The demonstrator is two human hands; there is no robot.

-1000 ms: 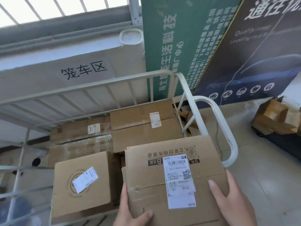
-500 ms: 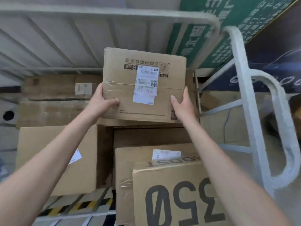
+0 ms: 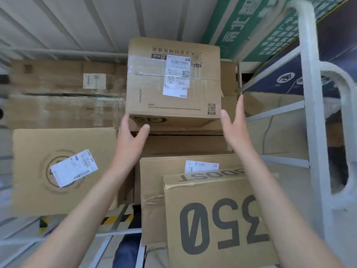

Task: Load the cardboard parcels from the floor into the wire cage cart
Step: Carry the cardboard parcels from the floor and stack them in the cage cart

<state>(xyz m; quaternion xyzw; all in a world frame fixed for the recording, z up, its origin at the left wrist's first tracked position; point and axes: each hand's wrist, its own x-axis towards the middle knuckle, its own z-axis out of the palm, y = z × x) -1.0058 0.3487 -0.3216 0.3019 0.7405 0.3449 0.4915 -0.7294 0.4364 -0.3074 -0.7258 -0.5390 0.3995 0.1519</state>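
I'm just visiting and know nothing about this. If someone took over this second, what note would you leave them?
Left-hand grip: open, touching the taped parcel at its near left corner.
Right-hand grip: open, beside its near right corner.
Done: that parcel sits atop the stack at the back of the wire cage cart, with other parcels like the 350 box.
Left: withdraw both grips, then fetch any floor parcels; none are in view.

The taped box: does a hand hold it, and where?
Not gripped. The box rests on the stack; left hand and right hand, open, touch its near corners.
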